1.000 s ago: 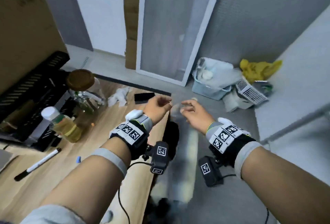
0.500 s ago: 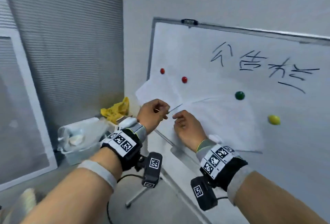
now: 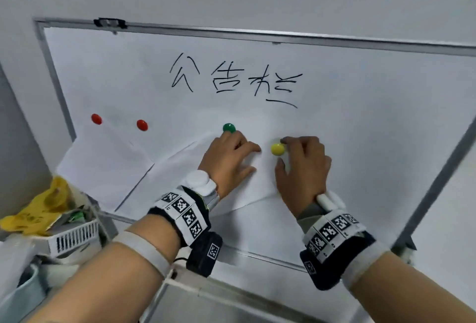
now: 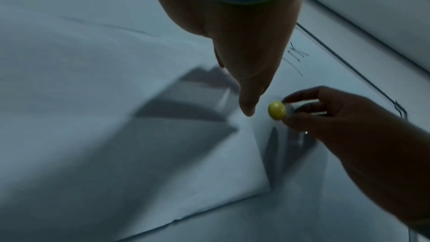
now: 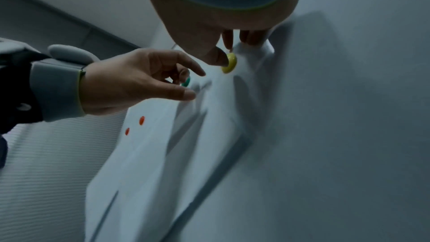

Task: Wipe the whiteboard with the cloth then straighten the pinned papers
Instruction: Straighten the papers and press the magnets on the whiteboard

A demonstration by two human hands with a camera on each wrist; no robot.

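The whiteboard (image 3: 360,90) carries black handwriting (image 3: 231,80) and two white sheets. The left paper (image 3: 103,168) hangs tilted under two red magnets (image 3: 96,119) (image 3: 142,125). The right paper (image 3: 180,175) sits under a green magnet (image 3: 229,127) and a yellow magnet (image 3: 277,149). My left hand (image 3: 247,159) presses its fingers on the right paper just below the green magnet. My right hand (image 3: 282,153) pinches the yellow magnet (image 4: 277,110) between thumb and forefinger. No cloth shows in any view.
A yellow bag (image 3: 38,209) and a white slotted basket (image 3: 74,240) sit at the lower left beside the board. The board's metal frame (image 3: 257,255) runs under my wrists, with a black clip (image 3: 109,23) on its top rail.
The head view swung from the desk and floor up to the whiteboard. Both hands moved from the paper's left edge to the magnets, and my right hand took hold of the yellow one.
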